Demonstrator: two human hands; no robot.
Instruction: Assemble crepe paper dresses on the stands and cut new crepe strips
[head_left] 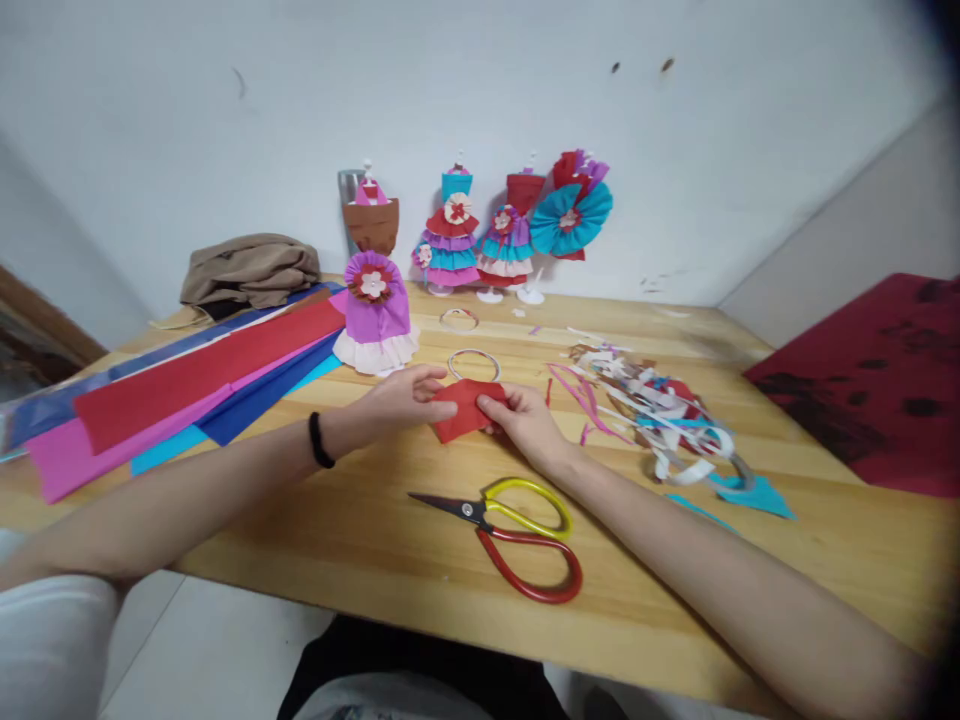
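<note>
A small piece of red paper (466, 408) is held above the table between my hands. My right hand (525, 420) pinches its right side, thumb on top. My left hand (409, 398) is at its left edge, the thumb against the paper and the other fingers apart. Just in front of them lie scissors (469, 510) with one yellow and one red handle, blades pointing left. Behind the paper is a thin wire ring (474, 352). To the left behind my left hand stands a small dress form (375, 300) in brown, purple and white with a flower.
Long coloured paper sheets (217, 375) lie at the left, with a brown cloth (251, 270) behind. More dress forms (452, 235) stand by the wall. A pile of paper scraps (645, 400) is at the right, near a red board (885, 380). The wooden table (337, 540) has its front edge near me.
</note>
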